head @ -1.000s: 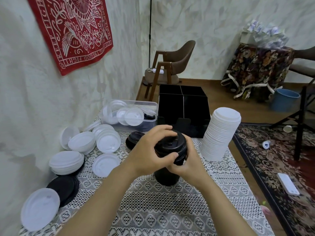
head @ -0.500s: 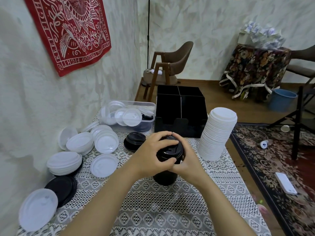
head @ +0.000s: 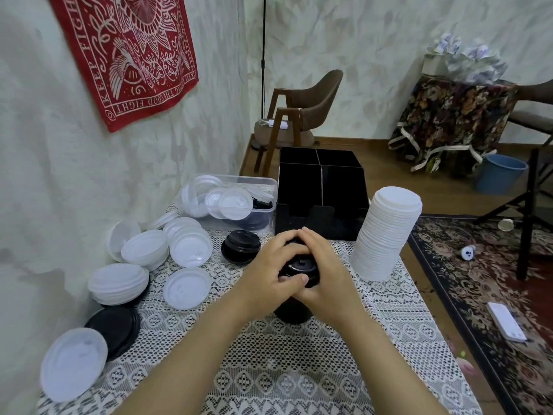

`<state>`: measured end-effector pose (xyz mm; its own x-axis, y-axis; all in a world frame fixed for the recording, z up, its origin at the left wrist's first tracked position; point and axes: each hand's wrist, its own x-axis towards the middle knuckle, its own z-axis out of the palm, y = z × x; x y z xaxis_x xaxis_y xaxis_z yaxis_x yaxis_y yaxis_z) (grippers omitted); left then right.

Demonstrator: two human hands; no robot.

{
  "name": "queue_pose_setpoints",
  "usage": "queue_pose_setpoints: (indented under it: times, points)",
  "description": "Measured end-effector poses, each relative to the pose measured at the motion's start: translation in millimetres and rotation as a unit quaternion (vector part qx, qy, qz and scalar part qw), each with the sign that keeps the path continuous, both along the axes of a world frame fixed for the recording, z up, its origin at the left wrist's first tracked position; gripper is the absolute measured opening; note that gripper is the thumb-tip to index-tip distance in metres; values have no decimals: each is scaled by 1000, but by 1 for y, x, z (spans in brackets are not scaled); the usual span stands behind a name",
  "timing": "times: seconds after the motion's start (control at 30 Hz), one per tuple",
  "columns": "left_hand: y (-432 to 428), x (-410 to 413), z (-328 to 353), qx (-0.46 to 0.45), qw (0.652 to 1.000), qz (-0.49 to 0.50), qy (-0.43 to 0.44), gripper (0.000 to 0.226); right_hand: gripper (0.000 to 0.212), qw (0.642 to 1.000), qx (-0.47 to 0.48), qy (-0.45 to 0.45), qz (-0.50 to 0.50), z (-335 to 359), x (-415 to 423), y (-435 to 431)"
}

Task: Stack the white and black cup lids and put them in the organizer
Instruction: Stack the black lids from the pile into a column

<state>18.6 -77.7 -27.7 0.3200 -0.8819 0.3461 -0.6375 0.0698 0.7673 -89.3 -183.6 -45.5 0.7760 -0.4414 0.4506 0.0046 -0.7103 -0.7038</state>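
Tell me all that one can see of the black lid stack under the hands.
The black lid stack is a column of glossy, plastic-looking lids. It stands upright on the lace tablecloth near the table's middle. The left hand and right hand both curl around its upper part and hide most of it. Only part of the top lid and the base show.

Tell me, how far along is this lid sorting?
Done: a tall stack of white plastic lids. In hand: left hand and right hand grip a stack of black plastic lids. Left: loose white and black lids lie about; no lids show in the black divided organizer.
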Motion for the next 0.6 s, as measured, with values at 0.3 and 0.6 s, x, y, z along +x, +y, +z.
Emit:
queue_pose_setpoints:
  times: [0.3,0.6]
  points:
    - [-4,52,-30,31,960,272,54,50,77,999,-32,-7,-41,-1,1,1]
    - [-21,108,-55,271,901,310,-138,83,76,999,-22,-14,-43,-2,2,2]
